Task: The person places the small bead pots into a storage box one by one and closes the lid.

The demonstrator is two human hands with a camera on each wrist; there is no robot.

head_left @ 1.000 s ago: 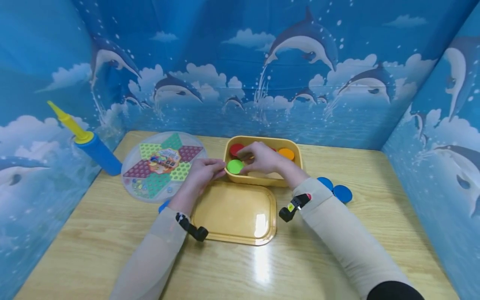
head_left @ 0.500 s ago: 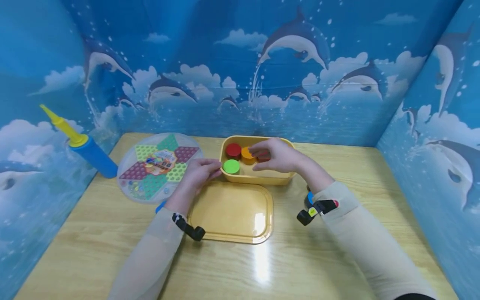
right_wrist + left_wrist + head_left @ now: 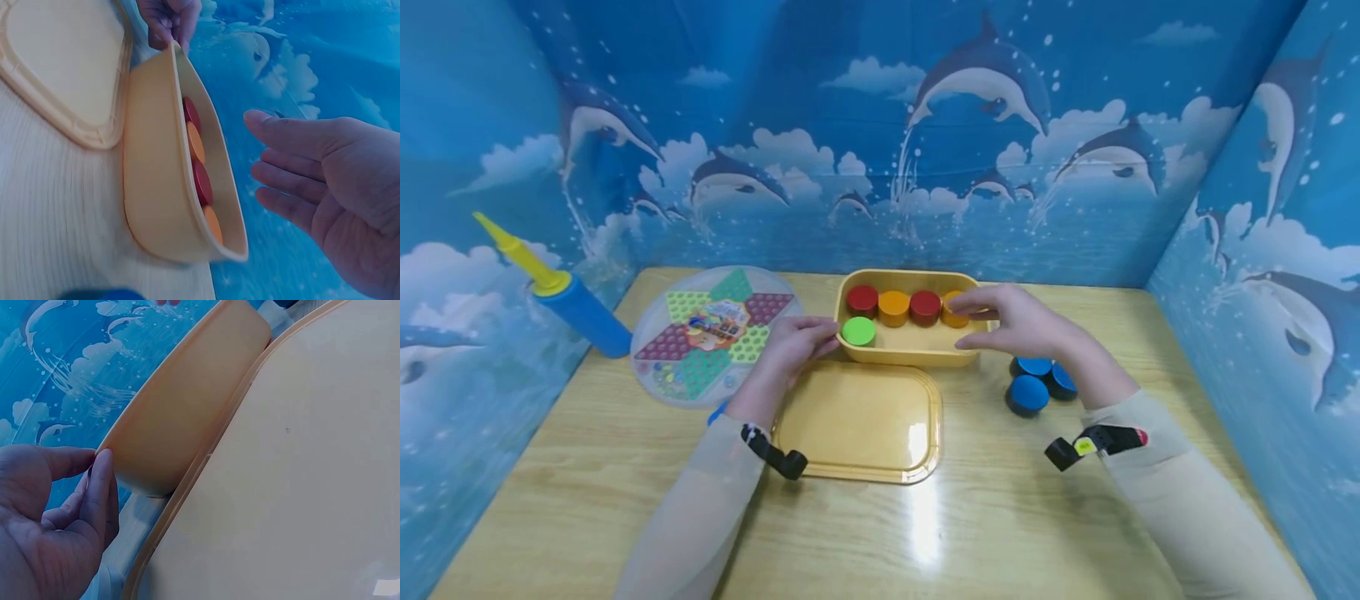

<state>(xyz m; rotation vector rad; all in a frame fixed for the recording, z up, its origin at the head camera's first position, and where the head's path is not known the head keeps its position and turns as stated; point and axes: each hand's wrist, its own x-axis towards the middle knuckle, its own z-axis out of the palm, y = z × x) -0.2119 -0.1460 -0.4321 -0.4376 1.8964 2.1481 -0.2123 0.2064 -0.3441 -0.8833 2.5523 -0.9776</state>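
A yellow plastic box (image 3: 917,357) stands at the back middle. My left hand (image 3: 793,346) pinches its left rim between thumb and fingers, plainly seen in the left wrist view. Inside, red (image 3: 862,301) and orange (image 3: 893,308) round pieces alternate in a row along the back wall. One light green round piece (image 3: 858,332) lies in the front left corner. My right hand (image 3: 1022,321) hovers over the box's right end, fingers apart and holding nothing, and partly covers the rightmost orange piece (image 3: 953,310). The right wrist view shows its palm beside the box.
The box's flat yellow lid (image 3: 859,423) lies in front of it. Several blue round pieces (image 3: 1027,394) sit right of the box. A Chinese checkers board (image 3: 718,333) and a blue pump (image 3: 583,315) with a yellow nozzle are at left. Dolphin-print cloth (image 3: 880,167) walls the table.
My right hand has moved right, from the box's left and middle to its right end. The row of pieces and the blue pieces are uncovered. My left hand stays on the rim.
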